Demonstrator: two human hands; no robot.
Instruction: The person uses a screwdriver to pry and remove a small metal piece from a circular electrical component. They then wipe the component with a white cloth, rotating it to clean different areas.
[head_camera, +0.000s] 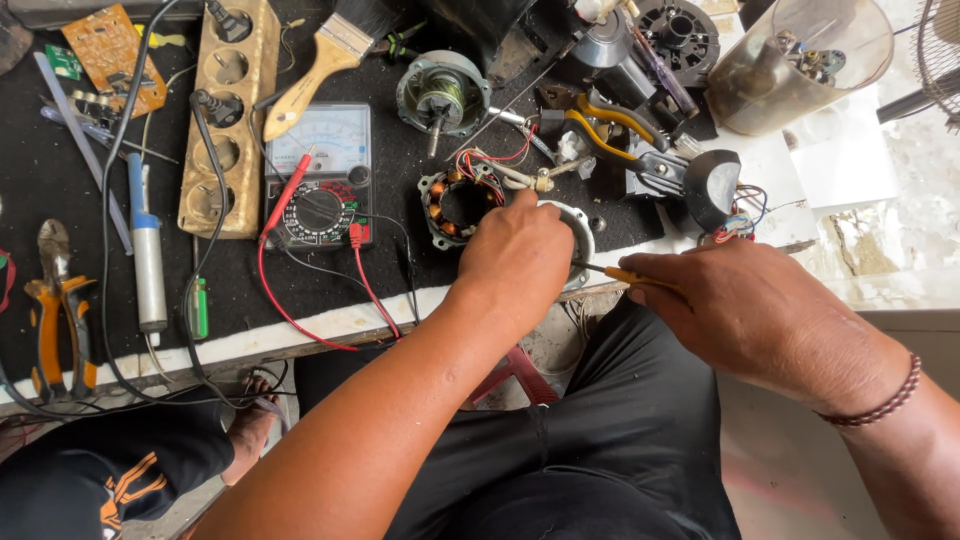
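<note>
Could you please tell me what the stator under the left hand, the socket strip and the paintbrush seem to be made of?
The stator by the left hand looks like grey metal with glossy copper-coloured wire coils. The socket strip looks like bare, matte wood, pale brown and worn. The paintbrush seems to have a light varnished wooden handle, a shiny metal band and dark bristles.
</note>
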